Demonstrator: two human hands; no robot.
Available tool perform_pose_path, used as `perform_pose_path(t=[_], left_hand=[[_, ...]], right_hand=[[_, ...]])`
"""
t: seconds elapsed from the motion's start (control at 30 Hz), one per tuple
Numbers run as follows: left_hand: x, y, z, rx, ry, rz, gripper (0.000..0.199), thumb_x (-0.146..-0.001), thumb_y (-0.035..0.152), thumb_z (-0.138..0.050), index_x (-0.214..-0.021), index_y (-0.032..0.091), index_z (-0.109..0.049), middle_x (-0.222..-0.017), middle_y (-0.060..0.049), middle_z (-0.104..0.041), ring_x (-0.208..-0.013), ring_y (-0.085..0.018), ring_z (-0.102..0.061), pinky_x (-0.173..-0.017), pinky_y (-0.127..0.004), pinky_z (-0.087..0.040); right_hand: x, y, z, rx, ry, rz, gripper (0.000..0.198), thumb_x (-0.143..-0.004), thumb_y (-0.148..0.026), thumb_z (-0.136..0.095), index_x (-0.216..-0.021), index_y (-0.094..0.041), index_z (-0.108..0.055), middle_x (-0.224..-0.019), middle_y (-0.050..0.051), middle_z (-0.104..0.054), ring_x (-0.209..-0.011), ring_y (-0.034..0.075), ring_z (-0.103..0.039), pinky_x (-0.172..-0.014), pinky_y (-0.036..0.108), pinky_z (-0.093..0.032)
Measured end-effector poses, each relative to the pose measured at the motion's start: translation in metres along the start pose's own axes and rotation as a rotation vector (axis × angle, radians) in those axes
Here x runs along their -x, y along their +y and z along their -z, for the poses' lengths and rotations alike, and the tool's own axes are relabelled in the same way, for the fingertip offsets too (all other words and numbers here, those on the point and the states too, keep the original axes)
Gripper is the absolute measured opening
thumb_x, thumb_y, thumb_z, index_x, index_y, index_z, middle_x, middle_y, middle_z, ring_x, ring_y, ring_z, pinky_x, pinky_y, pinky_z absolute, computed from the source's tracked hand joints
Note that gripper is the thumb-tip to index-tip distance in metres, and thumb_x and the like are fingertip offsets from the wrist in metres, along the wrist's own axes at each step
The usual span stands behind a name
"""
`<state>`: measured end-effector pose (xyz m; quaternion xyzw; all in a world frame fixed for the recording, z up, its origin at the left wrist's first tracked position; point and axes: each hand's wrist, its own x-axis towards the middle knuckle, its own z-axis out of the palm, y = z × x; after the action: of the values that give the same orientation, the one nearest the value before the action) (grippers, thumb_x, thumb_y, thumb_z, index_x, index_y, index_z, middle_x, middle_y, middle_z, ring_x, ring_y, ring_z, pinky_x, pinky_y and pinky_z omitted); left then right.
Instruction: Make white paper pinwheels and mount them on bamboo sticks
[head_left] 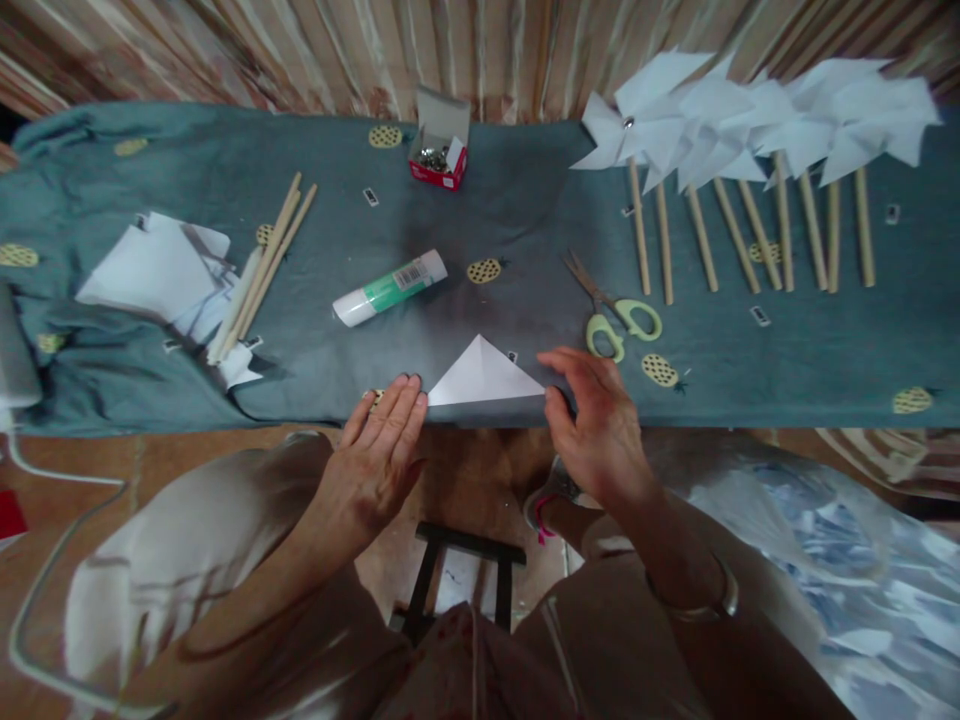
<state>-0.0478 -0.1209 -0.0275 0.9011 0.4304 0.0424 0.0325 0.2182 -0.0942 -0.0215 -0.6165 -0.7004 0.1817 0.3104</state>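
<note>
A sheet of white paper (486, 375), folded into a triangle with a crease down its middle, lies at the table's front edge. My left hand (382, 445) rests flat by its left corner, fingers stretched out and side by side. At the right corner is my right hand (596, 420), thumb at the tip and the other fingers raised apart from it. Beyond that hand lie scissors (611, 315) with light green handles. A white and green glue stick (391, 288) lies behind the paper, towards the left.
White paper pinwheels (757, 115) on wooden sticks lie in a row at the back right. A red box (439, 165) of metal pins stands open at the back. Wooden sticks (270, 265) and paper pieces (161, 265) lie left. A stool (469, 545) is below.
</note>
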Motion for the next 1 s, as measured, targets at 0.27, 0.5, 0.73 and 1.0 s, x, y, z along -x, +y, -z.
perform_pose_path(t=[0.27,0.5,0.73,1.0], left_hand=[[0.000,0.002,0.000,0.011,-0.014,0.022,0.073,-0.097,0.022,-0.045,-0.159,0.011,-0.007,-0.158,-0.021,-0.032,-0.150,-0.029,-0.026,-0.120,-0.052,-0.028],[0.000,0.001,-0.001,-0.007,-0.005,0.012,0.077,-0.098,0.023,-0.046,-0.159,0.011,-0.001,-0.157,-0.023,-0.035,-0.150,-0.030,-0.025,-0.120,-0.052,-0.029],[0.000,0.000,-0.002,0.003,0.005,0.000,0.078,-0.096,0.020,-0.047,-0.159,0.011,-0.001,-0.156,-0.024,-0.036,-0.150,-0.032,-0.025,-0.118,-0.054,-0.030],[0.000,0.001,-0.004,0.030,0.035,0.001,0.080,-0.095,0.019,-0.050,-0.159,0.011,-0.002,-0.155,-0.025,-0.038,-0.149,-0.033,-0.028,-0.118,-0.055,-0.030]], right_hand=[[0.001,0.003,0.006,-0.057,-0.027,0.004,0.035,-0.091,-0.013,-0.041,-0.117,-0.022,-0.063,-0.116,0.009,-0.068,-0.113,0.025,-0.062,-0.104,0.052,-0.048],[-0.005,-0.003,-0.003,-0.016,-0.043,0.055,0.036,-0.092,-0.038,-0.058,-0.123,-0.019,-0.062,-0.131,0.014,-0.061,-0.123,0.031,-0.054,-0.107,0.054,-0.044],[-0.022,-0.012,-0.018,0.015,-0.115,0.035,0.056,-0.080,-0.045,-0.073,-0.127,-0.018,-0.059,-0.142,0.018,-0.051,-0.130,0.036,-0.048,-0.107,0.057,-0.041],[-0.033,-0.017,-0.027,0.022,-0.130,0.017,0.048,-0.076,-0.035,-0.078,-0.119,-0.018,-0.065,-0.147,0.017,-0.047,-0.132,0.037,-0.047,-0.108,0.056,-0.040]])
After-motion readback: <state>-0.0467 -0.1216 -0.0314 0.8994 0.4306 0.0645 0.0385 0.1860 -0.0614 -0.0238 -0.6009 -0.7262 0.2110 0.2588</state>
